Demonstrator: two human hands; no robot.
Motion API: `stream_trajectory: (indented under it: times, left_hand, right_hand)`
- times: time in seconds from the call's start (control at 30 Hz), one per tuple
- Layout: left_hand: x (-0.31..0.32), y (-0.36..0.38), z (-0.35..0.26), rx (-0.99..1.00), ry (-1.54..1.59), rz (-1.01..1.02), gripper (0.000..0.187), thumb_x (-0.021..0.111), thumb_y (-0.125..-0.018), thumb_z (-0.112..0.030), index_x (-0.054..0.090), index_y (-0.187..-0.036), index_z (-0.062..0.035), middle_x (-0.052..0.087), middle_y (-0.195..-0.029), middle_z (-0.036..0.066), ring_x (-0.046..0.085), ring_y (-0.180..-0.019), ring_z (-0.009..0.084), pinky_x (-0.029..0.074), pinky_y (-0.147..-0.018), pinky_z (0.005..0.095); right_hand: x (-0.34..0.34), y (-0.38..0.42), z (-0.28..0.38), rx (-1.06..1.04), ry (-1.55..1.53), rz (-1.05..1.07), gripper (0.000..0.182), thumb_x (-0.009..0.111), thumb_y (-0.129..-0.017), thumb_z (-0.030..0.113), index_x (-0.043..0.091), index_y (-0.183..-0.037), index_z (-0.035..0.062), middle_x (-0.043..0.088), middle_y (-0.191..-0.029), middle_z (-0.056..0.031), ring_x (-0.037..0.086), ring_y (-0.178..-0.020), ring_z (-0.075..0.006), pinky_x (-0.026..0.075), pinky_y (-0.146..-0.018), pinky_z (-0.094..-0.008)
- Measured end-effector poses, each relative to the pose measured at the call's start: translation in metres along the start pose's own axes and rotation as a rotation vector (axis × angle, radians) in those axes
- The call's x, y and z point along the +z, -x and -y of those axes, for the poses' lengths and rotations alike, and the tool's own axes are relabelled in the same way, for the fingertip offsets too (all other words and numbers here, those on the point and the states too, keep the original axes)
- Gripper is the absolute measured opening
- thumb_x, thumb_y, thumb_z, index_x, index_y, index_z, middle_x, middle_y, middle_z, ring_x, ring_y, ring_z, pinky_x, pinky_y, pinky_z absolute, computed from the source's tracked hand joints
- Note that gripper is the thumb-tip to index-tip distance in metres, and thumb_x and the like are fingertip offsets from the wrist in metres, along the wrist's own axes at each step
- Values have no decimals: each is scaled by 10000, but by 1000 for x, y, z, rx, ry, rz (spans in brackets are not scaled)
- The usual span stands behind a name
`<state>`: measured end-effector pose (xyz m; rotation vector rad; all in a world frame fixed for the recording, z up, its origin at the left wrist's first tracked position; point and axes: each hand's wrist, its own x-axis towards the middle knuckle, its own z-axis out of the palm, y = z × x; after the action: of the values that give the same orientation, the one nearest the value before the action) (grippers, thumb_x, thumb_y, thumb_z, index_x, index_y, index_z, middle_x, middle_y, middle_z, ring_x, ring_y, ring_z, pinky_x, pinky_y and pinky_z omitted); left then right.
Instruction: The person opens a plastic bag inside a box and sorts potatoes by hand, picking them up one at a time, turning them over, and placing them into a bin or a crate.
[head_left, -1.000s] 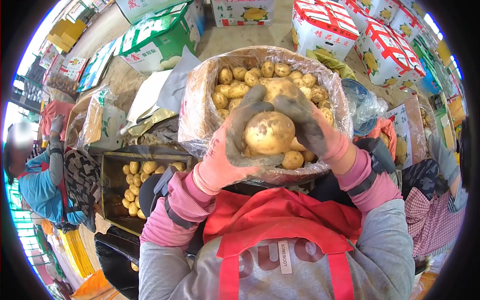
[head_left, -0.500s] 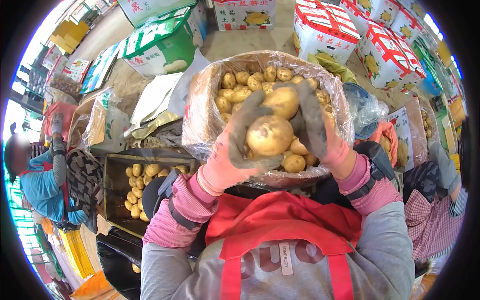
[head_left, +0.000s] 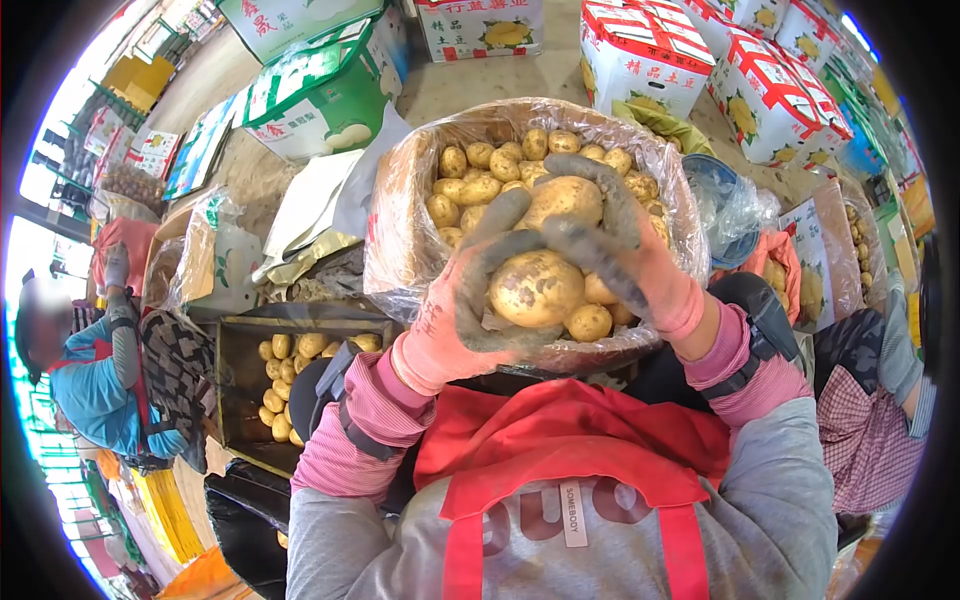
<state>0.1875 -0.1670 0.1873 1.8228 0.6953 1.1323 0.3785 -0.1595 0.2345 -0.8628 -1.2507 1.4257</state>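
My left hand (head_left: 452, 310), in a pink glove with a dirty grey palm, is closed around a large potato (head_left: 537, 288) with brown patches on its skin. A second large potato (head_left: 562, 203), just above it, sits in the grip of my right hand (head_left: 650, 250), which wears the same kind of glove. My right thumb lies between the two potatoes. Both are held over a carton (head_left: 400, 205) lined with clear plastic film. Many smaller potatoes (head_left: 480, 188) fill the carton beneath my hands.
To the left stands a dark crate (head_left: 235, 385) with loose potatoes. Printed cartons (head_left: 650, 55) and a green box (head_left: 325, 100) line the far side. A blue bucket (head_left: 735, 215) with plastic film is on the right. Co-workers sit at left (head_left: 110, 370) and right (head_left: 860, 420).
The lower potato has turned, showing more brown patches. My right thumb has swung left and down across the gap between the potatoes. The view has shifted slightly.
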Motion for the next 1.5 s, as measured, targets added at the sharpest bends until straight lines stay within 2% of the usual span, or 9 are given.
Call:
stream_trajectory:
  times: [0.43,0.5,0.63,0.73,0.83,0.9,1.33,1.43,1.5]
  left_hand:
    - [-1,-1,-10,106,-239,41,803,867,-597,-93,465,-1287,-7,350,-1430,217,401,-1295,261,367,-1039,393]
    - [-1,1,-20,-295,-23,63,828,863,-591,-74,444,-1302,-1,402,-1393,183,465,-1232,232,417,-999,365]
    - [0,-2,-14,-94,4,57,860,864,-575,-52,428,-1314,-4,472,-1334,150,523,-1158,209,455,-965,344]
    - [0,-5,-32,-412,570,-25,907,850,-651,-169,356,-1400,-35,451,-1357,102,495,-1211,218,392,-1034,381]
    - [-7,-4,-11,-314,848,-37,708,716,-781,-153,361,-1377,-10,511,-1298,94,527,-1177,225,411,-1040,392]
    - [-7,-9,-15,-376,994,-92,676,678,-822,-196,347,-1382,-12,489,-1325,114,511,-1207,253,404,-1053,433]
    - [-8,-13,-12,-393,1148,-217,627,606,-886,-210,305,-1419,-73,452,-1363,166,452,-1265,354,400,-1042,548]
    - [-8,-8,1,-383,1268,-193,620,598,-890,-309,342,-1400,-67,465,-1361,165,455,-1266,349,394,-1031,558]
    - [-6,-9,7,-285,1287,-257,662,593,-876,-412,367,-1392,-65,470,-1368,154,458,-1266,338,384,-1024,561]
  right_hand:
    - [-24,-10,-25,-489,204,21,336,416,-996,240,579,-1160,-3,603,-1120,-66,560,-1002,-142,450,-903,-313]
    - [-24,-9,-12,-405,386,-21,342,414,-991,246,599,-1120,-11,625,-1092,-84,575,-992,-166,449,-906,-318]
    - [-21,-8,-9,-532,626,-79,359,401,-993,254,602,-1100,-24,634,-1061,-91,582,-977,-180,449,-905,-317]
    - [-24,-8,-19,-540,520,-89,391,403,-996,292,605,-1090,-30,628,-1062,-90,580,-996,-180,448,-911,-317]
    - [-24,-6,-27,-421,311,-2,422,409,-999,337,588,-1123,-23,599,-1106,-79,575,-1011,-179,464,-881,-306]
    - [-21,-8,-23,136,-259,29,459,429,-994,377,532,-1201,-20,560,-1135,-71,563,-1023,-176,485,-830,-288]
    - [-19,-4,-28,108,-136,165,632,578,-835,-43,332,-1413,24,466,-1311,-74,469,-1195,-156,424,-984,-293]
    - [-10,-4,-29,-124,88,188,661,589,-829,0,271,-1407,-46,504,-1264,-142,549,-1112,-219,475,-895,-307]
    - [-12,-4,-28,-621,963,349,680,582,-838,33,248,-1423,-63,411,-1391,-230,461,-1260,-337,419,-997,-366]
